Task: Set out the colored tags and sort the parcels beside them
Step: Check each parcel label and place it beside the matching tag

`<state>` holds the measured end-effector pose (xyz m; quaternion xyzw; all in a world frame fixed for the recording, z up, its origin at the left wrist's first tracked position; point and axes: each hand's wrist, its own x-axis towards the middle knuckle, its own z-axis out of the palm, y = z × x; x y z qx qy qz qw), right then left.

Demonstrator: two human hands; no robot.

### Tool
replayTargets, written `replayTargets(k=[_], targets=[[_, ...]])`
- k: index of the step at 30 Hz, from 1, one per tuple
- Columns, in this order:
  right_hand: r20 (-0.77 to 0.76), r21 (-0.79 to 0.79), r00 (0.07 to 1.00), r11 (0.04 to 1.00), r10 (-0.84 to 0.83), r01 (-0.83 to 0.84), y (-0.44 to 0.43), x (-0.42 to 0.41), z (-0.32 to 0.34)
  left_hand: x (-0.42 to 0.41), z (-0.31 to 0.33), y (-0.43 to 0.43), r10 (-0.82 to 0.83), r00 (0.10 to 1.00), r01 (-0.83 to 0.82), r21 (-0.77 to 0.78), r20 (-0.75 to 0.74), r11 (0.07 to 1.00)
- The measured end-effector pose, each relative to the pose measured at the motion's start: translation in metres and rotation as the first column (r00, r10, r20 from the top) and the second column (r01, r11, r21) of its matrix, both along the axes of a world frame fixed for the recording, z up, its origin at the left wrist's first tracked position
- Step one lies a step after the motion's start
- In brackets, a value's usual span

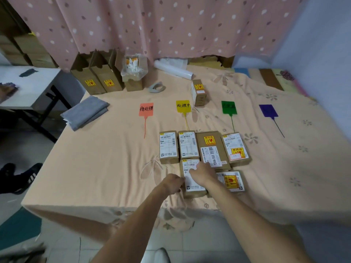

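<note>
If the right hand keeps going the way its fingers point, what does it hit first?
The right hand points up and slightly left over the near parcel. Straight on, it would likely first meet the white-labelled parcel below the yellow tag, though depth is unclear.

Folded grey cloth left of centre; tape roll and white paper roll upper centre; black shoes lower left.

Both arms reach forward, left hand and right hand close together, fingers curled
</note>
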<state>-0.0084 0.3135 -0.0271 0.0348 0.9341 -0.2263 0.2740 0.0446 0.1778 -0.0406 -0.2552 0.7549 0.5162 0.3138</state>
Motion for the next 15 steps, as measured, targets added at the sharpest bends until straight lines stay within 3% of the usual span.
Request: replayTargets(k=[6,15], targets=[[0.125,-0.167,0.988,0.979,-0.094,0.114,0.003,0.015,0.011,0.019,0.002,0.02,0.046,0.998,-0.046,-0.007,-0.032,0.999],[0.226,-0.47,0.947,0.825,-0.23,0.313,0.017,0.035,0.018,0.053,0.01,0.014,0.322,0.947,-0.314,0.167,-0.024,0.935]])
